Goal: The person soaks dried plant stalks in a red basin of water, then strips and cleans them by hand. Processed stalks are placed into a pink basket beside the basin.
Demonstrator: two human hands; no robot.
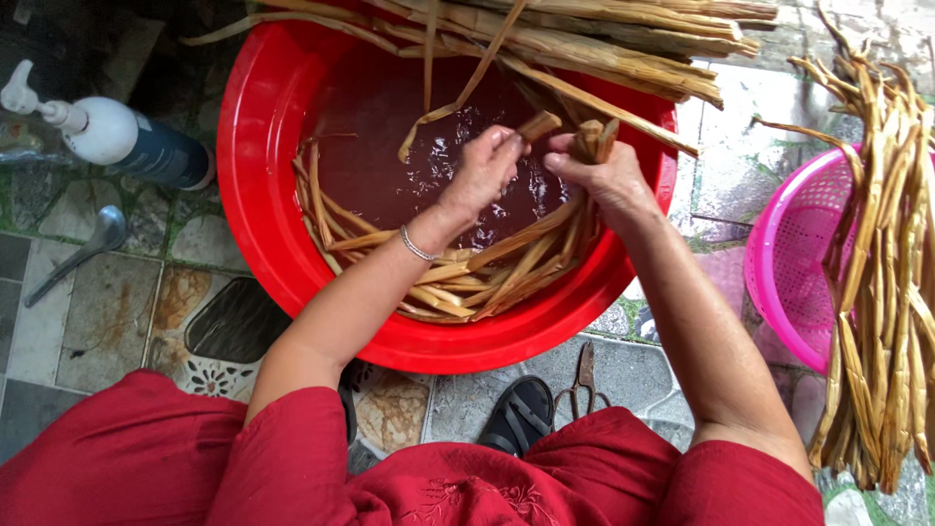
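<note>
Left hand (484,168) is pinched shut on the short stub end of one tan dried leaf strip (539,125), right over the dark water in the round red plastic basin (255,224). Your right hand (604,175) is fisted around a bundle of folded tan leaf strips (594,139), ends poking up past the knuckles. Both hands sit near each other, knuckles almost touching, over the basin's far right side.

Key relation: the bundle's long axis runs from your right fist down and toward your left, curving along the basin's near wall under the water. The stub in your left hand points up-right toward the bundle top, so the left is the nearer hand to it.

A heap of long dry strips (623,39) lies across the far rim; more hang over the pink perforated basket (789,263) well to your right.
</note>
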